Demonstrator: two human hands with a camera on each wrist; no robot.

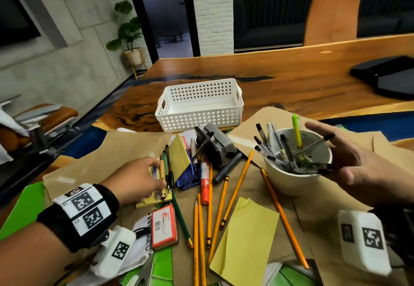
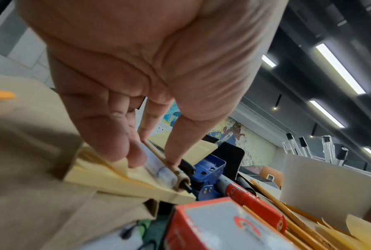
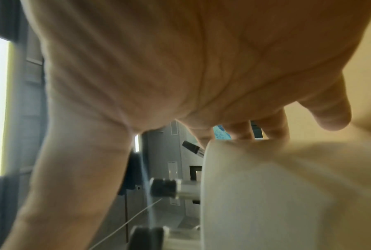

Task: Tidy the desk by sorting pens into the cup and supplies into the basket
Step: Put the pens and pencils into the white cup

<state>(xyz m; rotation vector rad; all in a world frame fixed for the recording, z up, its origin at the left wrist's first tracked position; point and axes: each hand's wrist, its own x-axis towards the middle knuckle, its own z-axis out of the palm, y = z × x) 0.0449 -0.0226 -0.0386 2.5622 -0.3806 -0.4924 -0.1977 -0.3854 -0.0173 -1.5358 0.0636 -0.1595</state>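
Nearest you, a red-rimmed rectangular stamp pad [image 1: 164, 226] lies just this side of the yellow sticky-note pad [image 1: 154, 199], with loose orange wooden pencils [image 1: 234, 190] fanned across the brown paper to its right.

Your left hand [image 1: 136, 181] is down on that sticky-note pad; its fingers [image 2: 171, 147] pinch a slim tan pen [image 2: 158, 162] lying beside a clear-barrelled pen [image 2: 156, 169], and a green pen and a black pen lie alongside.

Just right of the pad sit a blue metal hole punch [image 1: 187, 179] and a red-and-white marker [image 1: 206, 181].

Further right stands the round white cup [image 1: 298, 167], crowded with clear black-capped pens [image 1: 274, 144] and a lime-green one. Your right hand [image 1: 349, 160] hovers at the cup's right side, fingers spread and released, holding nothing.

Beyond the pad, a grey stapler [image 1: 218, 143], then the white perforated plastic basket [image 1: 199, 105] on the wooden desk [image 1: 302, 77].
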